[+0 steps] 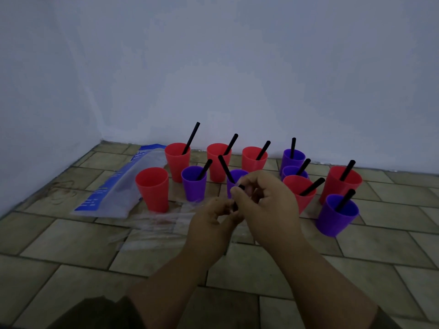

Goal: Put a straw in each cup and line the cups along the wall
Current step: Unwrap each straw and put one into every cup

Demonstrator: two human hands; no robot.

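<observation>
Several red and purple cups stand on the tiled floor near the wall (237, 79). Most hold a black straw, such as the back red cup (177, 162) and the near purple cup (337, 214). One red cup (153, 188) at the left has no straw in it. My left hand (215, 217) and my right hand (266, 198) meet in front of the cups. Both pinch a short black straw (235, 205) that seems to be in a clear wrapper. They partly hide a purple cup (237, 174) behind them.
A blue and clear plastic bag (123, 186) lies flat at the left, beside the strawless red cup. Crumpled clear wrappers (152, 224) lie on the floor in front of it. The walls meet in a corner at the far left.
</observation>
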